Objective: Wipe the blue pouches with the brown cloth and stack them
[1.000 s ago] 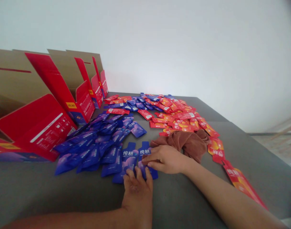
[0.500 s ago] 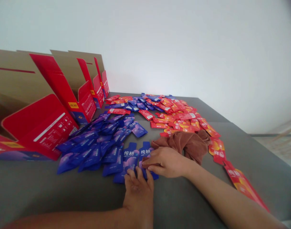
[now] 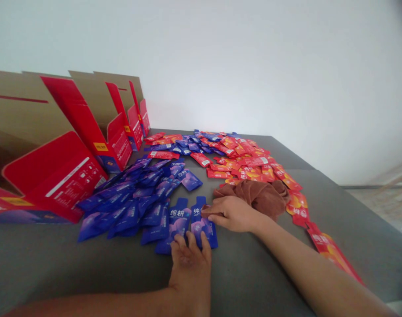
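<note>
Two blue pouches lie side by side in front of me, a left one and a right one, each with white lettering and a purple print. The fingertips of my left hand, spread apart, rest on the lower ends of both. A brown cloth is bunched on the table to the right. My right hand grips a corner of it, and that folded corner touches the upper right part of the right pouch. To the left lies a heap of blue pouches.
Open red cartons with brown cardboard insides stand in a row on the left. Red pouches are piled beyond the cloth and trail down the right side. A mixed red and blue pile lies at the back of the grey table.
My right hand has shifted slightly up and away with the cloth corner, uncovering more of the right pouch. My left hand stays in place on the pouches.
</note>
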Motion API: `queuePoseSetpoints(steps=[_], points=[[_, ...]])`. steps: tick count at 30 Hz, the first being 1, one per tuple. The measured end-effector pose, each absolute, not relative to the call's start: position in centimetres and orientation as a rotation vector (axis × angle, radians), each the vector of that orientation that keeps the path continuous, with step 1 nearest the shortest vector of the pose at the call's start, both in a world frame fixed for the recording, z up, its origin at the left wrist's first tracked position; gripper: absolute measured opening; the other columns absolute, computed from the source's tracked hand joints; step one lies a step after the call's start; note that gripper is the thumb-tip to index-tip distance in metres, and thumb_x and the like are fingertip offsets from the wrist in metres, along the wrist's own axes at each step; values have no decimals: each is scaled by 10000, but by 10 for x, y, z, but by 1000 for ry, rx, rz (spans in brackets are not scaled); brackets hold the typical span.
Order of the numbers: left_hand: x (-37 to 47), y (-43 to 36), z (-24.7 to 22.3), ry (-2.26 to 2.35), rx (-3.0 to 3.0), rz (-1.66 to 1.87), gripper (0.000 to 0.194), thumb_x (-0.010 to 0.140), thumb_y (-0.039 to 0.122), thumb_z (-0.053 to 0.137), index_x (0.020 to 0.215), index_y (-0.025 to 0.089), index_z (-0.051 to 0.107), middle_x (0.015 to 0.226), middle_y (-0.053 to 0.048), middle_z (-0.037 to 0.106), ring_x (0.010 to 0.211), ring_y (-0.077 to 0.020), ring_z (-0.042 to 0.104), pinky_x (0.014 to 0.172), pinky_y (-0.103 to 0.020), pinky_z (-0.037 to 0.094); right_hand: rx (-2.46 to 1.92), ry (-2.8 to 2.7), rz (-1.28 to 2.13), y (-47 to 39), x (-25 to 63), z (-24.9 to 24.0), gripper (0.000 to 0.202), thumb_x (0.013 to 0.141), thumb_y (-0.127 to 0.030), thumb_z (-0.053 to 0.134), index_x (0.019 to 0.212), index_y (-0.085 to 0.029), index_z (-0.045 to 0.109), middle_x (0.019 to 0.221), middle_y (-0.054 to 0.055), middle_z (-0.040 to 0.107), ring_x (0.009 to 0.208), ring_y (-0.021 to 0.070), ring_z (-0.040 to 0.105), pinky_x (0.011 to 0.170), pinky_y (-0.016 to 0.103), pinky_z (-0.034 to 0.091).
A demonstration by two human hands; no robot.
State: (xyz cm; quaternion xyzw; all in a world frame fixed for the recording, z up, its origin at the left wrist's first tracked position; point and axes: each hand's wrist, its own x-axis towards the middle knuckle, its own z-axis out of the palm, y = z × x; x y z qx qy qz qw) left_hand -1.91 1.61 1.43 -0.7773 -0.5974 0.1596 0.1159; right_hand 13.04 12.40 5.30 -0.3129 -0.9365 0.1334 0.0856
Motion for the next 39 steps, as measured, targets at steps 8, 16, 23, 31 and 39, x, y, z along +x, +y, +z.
queuePoseSetpoints(steps=[8, 16, 23, 31, 39], points=[[-20, 16, 18, -1725, -2296, 488, 645, 684, 193, 641, 1295, 214, 434, 1263, -194, 551, 1118, -394, 510, 903, -529, 389, -797, -2865, 459, 113, 120, 56, 294, 905, -289, 425, 1122, -250, 619, 997, 23, 676, 871, 164, 595, 761, 275, 404], [-19, 16, 17, -1750, -2302, 433, 691, 650, 136, 659, 1298, 199, 428, 1247, -216, 556, 1112, -395, 512, 914, -532, 379, -1037, -2726, 381, 132, 137, 46, 303, 895, -287, 444, 1121, -213, 632, 1013, 57, 677, 923, 175, 603, 789, 278, 416], [-20, 15, 16, -1765, -2370, 397, 593, 699, 145, 617, 1272, 172, 465, 1263, -242, 530, 1128, -399, 500, 917, -562, 384, -757, -2870, 497, 107, 117, 59, 283, 897, -279, 441, 1111, -245, 622, 962, 23, 677, 830, 156, 591, 740, 261, 399], [-19, 16, 16, -1797, -2307, 389, 643, 673, 140, 631, 1287, 194, 446, 1249, -212, 556, 1114, -379, 515, 932, -534, 360, -1009, -2724, 423, 131, 135, 46, 298, 896, -281, 444, 1120, -223, 631, 1012, 43, 677, 910, 167, 598, 799, 272, 410], [-19, 16, 17, -1743, -2296, 465, 693, 656, 158, 660, 1305, 200, 418, 1264, -207, 545, 1118, -400, 506, 918, -542, 372, -940, -2753, 454, 124, 131, 52, 283, 890, -258, 455, 1100, -213, 641, 973, 41, 678, 840, 152, 600, 724, 245, 409]])
